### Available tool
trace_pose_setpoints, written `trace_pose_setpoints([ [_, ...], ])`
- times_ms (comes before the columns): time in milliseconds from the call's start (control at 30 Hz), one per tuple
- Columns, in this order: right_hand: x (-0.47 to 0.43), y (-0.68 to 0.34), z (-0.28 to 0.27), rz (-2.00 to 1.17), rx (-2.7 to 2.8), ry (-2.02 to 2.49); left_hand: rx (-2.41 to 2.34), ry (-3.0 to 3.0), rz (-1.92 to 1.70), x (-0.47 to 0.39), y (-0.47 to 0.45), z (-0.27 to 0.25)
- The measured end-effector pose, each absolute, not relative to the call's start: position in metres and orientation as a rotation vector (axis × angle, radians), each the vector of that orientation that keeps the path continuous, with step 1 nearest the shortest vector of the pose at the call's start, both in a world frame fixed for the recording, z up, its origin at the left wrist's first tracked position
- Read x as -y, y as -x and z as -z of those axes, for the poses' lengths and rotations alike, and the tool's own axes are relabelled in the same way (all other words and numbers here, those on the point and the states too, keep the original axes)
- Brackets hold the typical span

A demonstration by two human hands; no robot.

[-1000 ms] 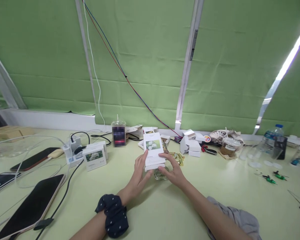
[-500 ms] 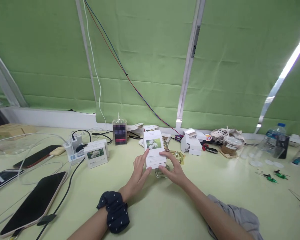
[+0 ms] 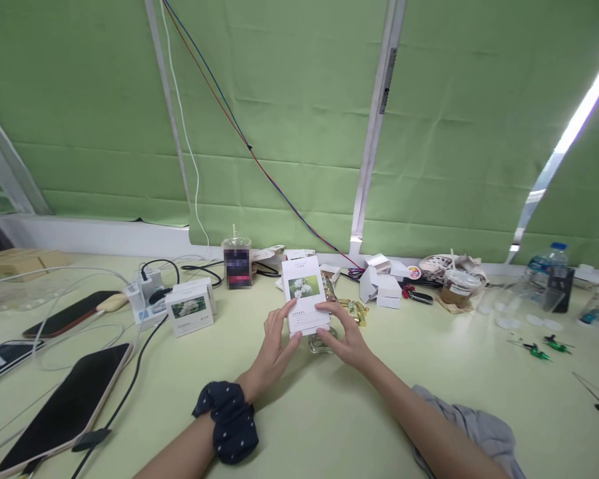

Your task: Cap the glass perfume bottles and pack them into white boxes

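Between my two hands is a small white box [image 3: 303,305] with a picture of white flowers and lines of print on its upright face. The fingers and thumb of my left hand [image 3: 275,338] grip its left side, a dark dotted scrunchie [image 3: 227,420] round that wrist. At the box's right edge, my right hand [image 3: 347,336] holds with bent fingers and thumb. A clear glass object [image 3: 322,342] stands partly hidden just under and behind the box. Gold-coloured packets [image 3: 353,311] lie close behind my right fingers.
On the left stand similar white boxes [image 3: 190,309], a power strip [image 3: 147,299] with cables, and a tablet [image 3: 67,412]. A lidded drink cup [image 3: 237,265] is at the back. Opened white boxes [image 3: 382,287], red-handled pliers [image 3: 418,295], a water bottle [image 3: 546,266] and green-handled tools [image 3: 536,351] lie rightward.
The upper end of the white box has tilted slightly to the left. My hands keep nearly the same grip, and the whole view has shifted a little.
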State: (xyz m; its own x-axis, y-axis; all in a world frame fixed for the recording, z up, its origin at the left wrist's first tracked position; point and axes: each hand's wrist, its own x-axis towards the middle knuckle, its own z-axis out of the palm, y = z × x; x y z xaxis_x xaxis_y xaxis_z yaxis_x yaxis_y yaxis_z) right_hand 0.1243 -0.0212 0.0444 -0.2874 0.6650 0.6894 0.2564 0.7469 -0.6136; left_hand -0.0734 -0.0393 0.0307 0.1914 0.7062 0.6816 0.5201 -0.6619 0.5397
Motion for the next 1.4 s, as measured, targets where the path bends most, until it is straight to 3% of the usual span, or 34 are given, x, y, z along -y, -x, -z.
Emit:
trace_pose_setpoints([
  [800,0.008,-0.122,-0.038,-0.291,1.851,0.677,-1.170,-2.140,-1.774,0.025,0.077,-0.023],
  [1100,-0.071,-0.223,-0.010,0.170,1.251,1.347,-1.321,-1.637,-1.681,0.007,0.093,-0.022],
  [1233,-0.086,-0.253,0.006,0.084,1.075,1.761,-1.390,-1.596,-1.586,-0.005,0.105,-0.015],
  [1400,-0.100,-0.253,0.011,-0.013,1.100,1.935,-1.488,-1.609,-1.395,-0.011,0.112,-0.010],
])
